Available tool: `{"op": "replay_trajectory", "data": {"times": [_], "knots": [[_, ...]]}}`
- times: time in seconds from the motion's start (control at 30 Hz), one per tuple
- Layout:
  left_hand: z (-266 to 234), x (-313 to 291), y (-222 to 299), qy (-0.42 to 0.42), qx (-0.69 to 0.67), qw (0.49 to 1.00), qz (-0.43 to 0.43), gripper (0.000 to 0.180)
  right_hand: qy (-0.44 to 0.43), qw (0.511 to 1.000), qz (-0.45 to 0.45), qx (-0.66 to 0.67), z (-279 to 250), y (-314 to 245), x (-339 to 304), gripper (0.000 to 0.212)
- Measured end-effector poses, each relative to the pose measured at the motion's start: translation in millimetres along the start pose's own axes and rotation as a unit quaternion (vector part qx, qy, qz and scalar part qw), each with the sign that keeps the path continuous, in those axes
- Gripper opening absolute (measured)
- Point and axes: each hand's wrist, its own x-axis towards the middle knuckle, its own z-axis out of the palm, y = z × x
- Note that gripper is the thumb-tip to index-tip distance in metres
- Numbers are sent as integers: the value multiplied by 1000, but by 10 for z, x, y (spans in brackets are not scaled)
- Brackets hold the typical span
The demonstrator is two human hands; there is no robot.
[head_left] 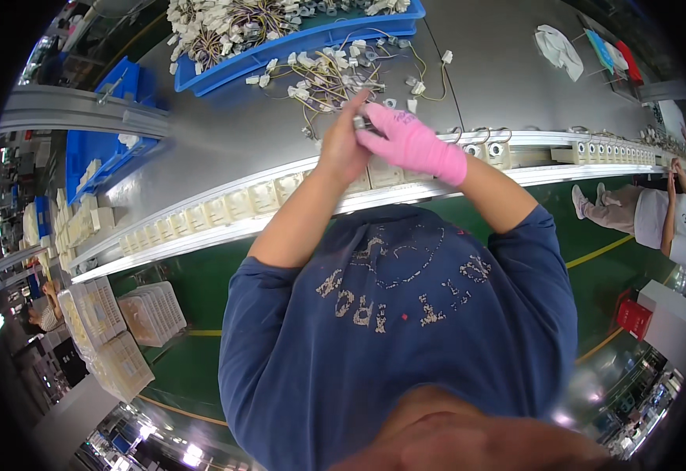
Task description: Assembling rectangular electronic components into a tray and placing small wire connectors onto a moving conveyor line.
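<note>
My bare left hand point(344, 144) and my right hand point(408, 141), which wears a pink glove, meet above the conveyor rail point(225, 228). Between their fingertips they pinch a small grey-white part point(361, 122). What the part is in detail is too small to tell. Just beyond the hands lies a loose heap of white connectors with yellow wires point(323, 74) on the grey table. A row of cream plastic housings point(225, 208) runs along the rail under my forearms.
A blue tray point(311, 35) full of wired connectors stands at the back. More blue bins point(96, 157) sit at left, white crates point(151, 314) on the green floor. A white cloth point(558, 49) lies far right. Another person point(656, 220) sits at right.
</note>
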Motion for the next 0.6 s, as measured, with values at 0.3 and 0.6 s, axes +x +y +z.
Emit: {"op": "replay_trajectory", "data": {"times": [0.3, 0.6], "knots": [[-10, -193, 140, -19, 668, 702, 247, 19, -40, 997, -42, 45, -294, 13, -192, 28], [-244, -381, 0, -124, 738, 576, 329, 9, -235, 915, -168, -281, -76, 119, -269, 24]]}}
